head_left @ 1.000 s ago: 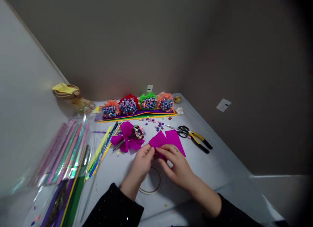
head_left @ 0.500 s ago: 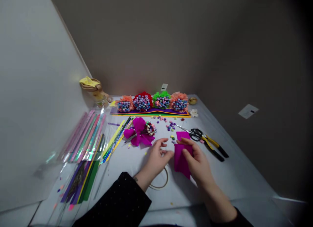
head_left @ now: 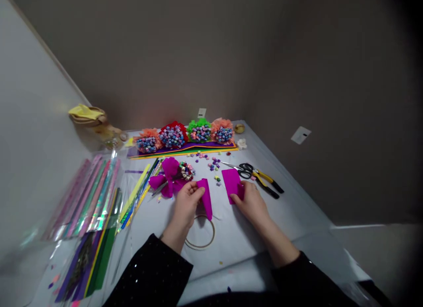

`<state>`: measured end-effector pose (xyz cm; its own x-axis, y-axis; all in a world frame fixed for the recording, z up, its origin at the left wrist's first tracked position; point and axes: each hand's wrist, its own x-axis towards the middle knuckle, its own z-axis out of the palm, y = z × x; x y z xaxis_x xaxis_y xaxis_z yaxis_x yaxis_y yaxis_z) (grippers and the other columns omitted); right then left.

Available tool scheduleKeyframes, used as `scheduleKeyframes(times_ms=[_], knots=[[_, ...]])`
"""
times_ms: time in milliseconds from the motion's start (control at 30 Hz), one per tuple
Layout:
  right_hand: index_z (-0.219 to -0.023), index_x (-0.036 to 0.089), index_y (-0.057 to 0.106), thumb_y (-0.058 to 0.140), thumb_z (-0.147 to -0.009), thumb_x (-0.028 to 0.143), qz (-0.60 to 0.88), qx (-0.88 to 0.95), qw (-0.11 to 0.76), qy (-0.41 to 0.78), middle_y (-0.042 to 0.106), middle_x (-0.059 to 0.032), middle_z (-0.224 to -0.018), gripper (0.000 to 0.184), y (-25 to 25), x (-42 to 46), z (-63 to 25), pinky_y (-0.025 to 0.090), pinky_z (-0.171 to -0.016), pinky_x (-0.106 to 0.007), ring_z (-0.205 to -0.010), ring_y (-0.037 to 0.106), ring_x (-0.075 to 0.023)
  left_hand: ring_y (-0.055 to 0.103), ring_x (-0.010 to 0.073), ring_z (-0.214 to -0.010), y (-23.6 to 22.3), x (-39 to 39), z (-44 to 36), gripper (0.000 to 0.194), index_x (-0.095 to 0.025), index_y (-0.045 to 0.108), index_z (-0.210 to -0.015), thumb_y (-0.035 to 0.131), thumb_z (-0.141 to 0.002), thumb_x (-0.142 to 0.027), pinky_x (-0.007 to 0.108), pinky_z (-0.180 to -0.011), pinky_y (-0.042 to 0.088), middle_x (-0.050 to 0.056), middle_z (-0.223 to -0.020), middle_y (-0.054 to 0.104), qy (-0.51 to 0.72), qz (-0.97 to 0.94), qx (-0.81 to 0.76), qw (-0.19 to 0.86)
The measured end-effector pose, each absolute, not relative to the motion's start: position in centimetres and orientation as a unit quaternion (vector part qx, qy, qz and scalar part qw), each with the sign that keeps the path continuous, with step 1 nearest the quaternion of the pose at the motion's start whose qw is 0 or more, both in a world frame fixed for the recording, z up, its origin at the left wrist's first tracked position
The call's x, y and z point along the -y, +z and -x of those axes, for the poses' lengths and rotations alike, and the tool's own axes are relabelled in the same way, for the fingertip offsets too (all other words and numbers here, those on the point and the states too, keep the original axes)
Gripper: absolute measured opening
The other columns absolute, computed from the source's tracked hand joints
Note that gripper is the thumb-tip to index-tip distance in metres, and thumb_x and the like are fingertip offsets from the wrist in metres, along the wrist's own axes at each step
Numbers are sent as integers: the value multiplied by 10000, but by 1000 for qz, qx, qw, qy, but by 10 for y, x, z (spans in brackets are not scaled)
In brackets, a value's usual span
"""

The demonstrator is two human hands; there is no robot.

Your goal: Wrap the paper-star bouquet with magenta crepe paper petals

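My left hand (head_left: 185, 205) pinches a narrow, tapering piece of magenta crepe paper (head_left: 206, 200) by its upper edge, a little above the table. My right hand (head_left: 254, 205) has thumb and fingers closed on the near right edge of a flat magenta paper rectangle (head_left: 230, 180); some paper is curled at the fingers. Left of the hands lies a magenta paper flower (head_left: 170, 167), with a cluster of shiny beads (head_left: 187, 171) at its right. A thin hoop-like ring (head_left: 213, 234), perhaps a tape roll, rests beneath my left hand's paper.
Scissors (head_left: 245, 170) and yellow-black pliers (head_left: 266, 183) lie at right. Small paper stars (head_left: 214, 164) are scattered mid-table. Several star-filled paper flowers (head_left: 173, 136) line the back. Coloured strips (head_left: 140, 190) and plastic-bagged strips (head_left: 94, 192) lie left, near a wooden object (head_left: 104, 128).
My left hand, empty earlier, now holds a magenta paper piece, moved left from the rectangle. My right hand stays by the rest of the paper. The camera view has shifted right.
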<state>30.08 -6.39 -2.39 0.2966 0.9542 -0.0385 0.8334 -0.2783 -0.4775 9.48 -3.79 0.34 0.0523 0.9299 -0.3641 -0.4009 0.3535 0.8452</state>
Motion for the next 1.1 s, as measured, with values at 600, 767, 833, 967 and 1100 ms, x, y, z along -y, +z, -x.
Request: scheduleKeyframes(times_ms=[600, 767, 833, 967, 1100], knots=[[-978, 137, 593, 450, -831, 299, 761, 586, 245, 129, 645, -118, -932, 262, -10, 68, -330, 438, -718, -312, -783, 588, -210, 622, 77, -655, 3, 40, -100, 360, -134, 615, -883, 822, -610, -243, 170, -607, 496, 12, -788, 681, 459, -234, -397, 760], [-920, 81, 602, 472, -824, 202, 772, 620, 94, 106, 632, -207, -990, 202, -11, 44, -297, 413, -750, -328, -890, 594, -262, 622, 92, -632, 7, 42, -100, 379, -142, 586, -870, 821, -606, -279, 188, -581, 504, 16, -757, 675, 432, -257, -408, 762], [-837, 79, 610, 453, -790, 127, 777, 609, 92, 135, 636, -205, -949, 171, -13, 40, -299, 401, -712, -311, -822, 599, -234, 626, 101, -634, 7, 43, -101, 397, -154, 571, -895, 815, -614, -292, 203, -587, 508, 15, -755, 674, 420, -270, -404, 766], [-647, 155, 539, 470, -746, 153, 764, 604, 130, 184, 610, -89, -716, 121, -8, 50, -324, 371, -608, -270, -668, 552, -175, 664, 162, -769, 0, 44, -107, 511, -184, 545, -1030, 806, -617, -334, 293, -720, 526, 58, -890, 690, 406, -305, -418, 754], [-649, 210, 441, 488, -755, 313, 678, 489, 418, 357, 464, 29, -591, 155, 10, 70, -343, 347, -529, -239, -536, 430, -123, 432, 261, -1307, -4, 48, -112, 667, -228, 521, -1186, 815, -597, -340, 381, -1061, 347, 134, -1400, 475, 450, -376, -413, 696]])
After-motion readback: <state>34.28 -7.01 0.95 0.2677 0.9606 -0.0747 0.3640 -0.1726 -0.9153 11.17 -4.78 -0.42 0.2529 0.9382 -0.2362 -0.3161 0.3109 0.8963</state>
